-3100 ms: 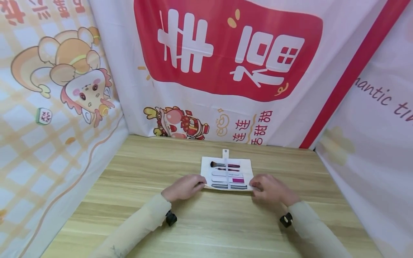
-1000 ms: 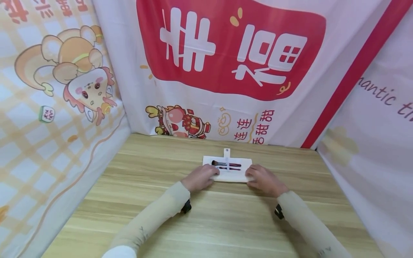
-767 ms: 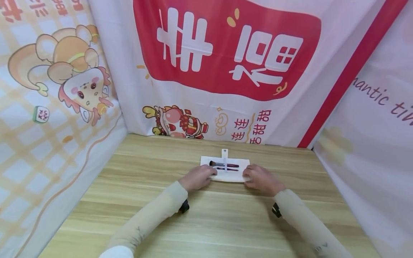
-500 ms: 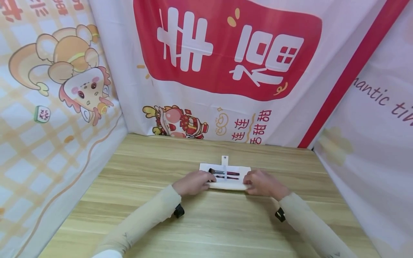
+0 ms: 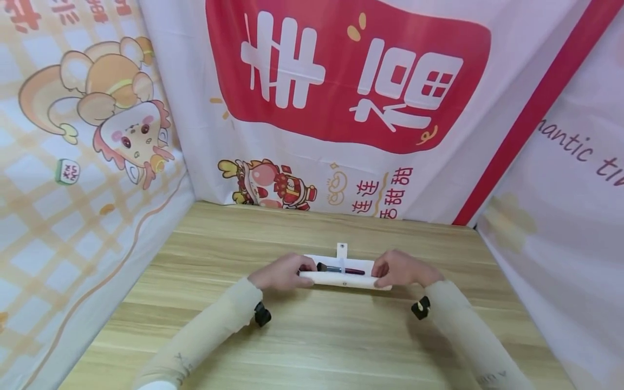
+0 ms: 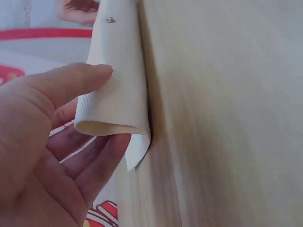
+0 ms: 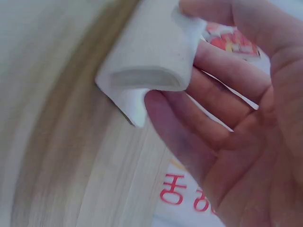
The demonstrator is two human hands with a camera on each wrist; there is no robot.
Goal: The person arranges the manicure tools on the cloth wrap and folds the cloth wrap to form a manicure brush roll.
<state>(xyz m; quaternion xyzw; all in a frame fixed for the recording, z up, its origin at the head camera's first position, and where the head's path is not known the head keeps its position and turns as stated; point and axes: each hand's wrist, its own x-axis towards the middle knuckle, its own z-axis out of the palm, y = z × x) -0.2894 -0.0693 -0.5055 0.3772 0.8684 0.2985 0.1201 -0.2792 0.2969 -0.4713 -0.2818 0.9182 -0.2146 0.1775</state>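
A cream fabric roll-up pouch [image 5: 331, 278] lies on the wooden table, its near part rolled into a flattened tube. One makeup brush [image 5: 352, 270] with a dark red handle shows on the unrolled part, under a narrow band. A snap tab [image 5: 342, 250] sticks out at the far edge. My left hand [image 5: 286, 272] pinches the roll's left end, thumb on top and fingers beneath, as the left wrist view shows. At the other end my right hand [image 5: 404, 269] holds the roll likewise. A metal snap stud [image 6: 111, 20] sits on the roll's outer face. Whatever is inside the roll is hidden.
Bare wood of the table [image 5: 336, 341] stretches in front of the pouch. A printed white-and-red cloth [image 5: 312, 135] hangs behind the table, with a checked cloth [image 5: 83, 216] on the left and a pale cloth [image 5: 565, 206] on the right.
The pouch lay spread with nail files and other tools showing; its near side is now rolled over them. Lately the pouch has come nearer, the thinner tool is covered, and the snap stud shows.
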